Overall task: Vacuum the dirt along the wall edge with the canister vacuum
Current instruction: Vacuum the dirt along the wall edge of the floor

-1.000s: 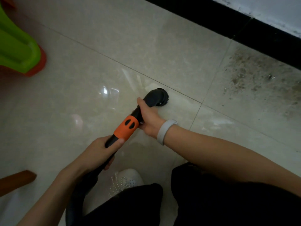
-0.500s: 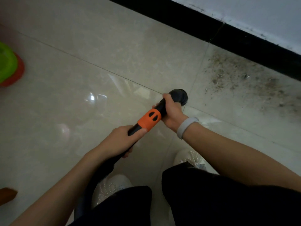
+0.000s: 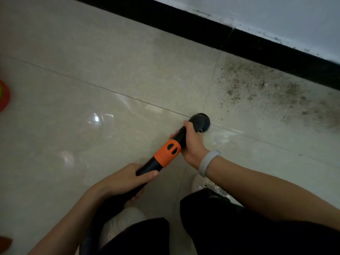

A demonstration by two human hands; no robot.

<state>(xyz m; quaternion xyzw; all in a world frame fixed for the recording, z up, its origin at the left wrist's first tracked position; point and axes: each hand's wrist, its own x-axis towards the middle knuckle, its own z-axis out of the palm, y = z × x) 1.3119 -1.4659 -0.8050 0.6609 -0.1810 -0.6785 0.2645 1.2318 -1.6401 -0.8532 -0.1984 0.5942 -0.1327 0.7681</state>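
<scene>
The floor (image 3: 92,74) is made of big shiny tiles, and a black strip (image 3: 193,24) runs along the bottom of the wall (image 3: 276,11). The dirt (image 3: 266,92) lies in a wide speckled patch right up against that strip. It probably gathers there because the edge is hard to reach.

The vacuum tube (image 3: 163,155) is black with an orange ring. It points toward the dirt, slanting down to the floor. The left hand (image 3: 127,181) wraps around the tube behind the orange ring, I think to push and steer. The right hand (image 3: 193,144) wraps around the tube near the front, to aim it. The round brush head (image 3: 201,121) is low by the floor, near the edge of the dirt but not in it yet.
</scene>
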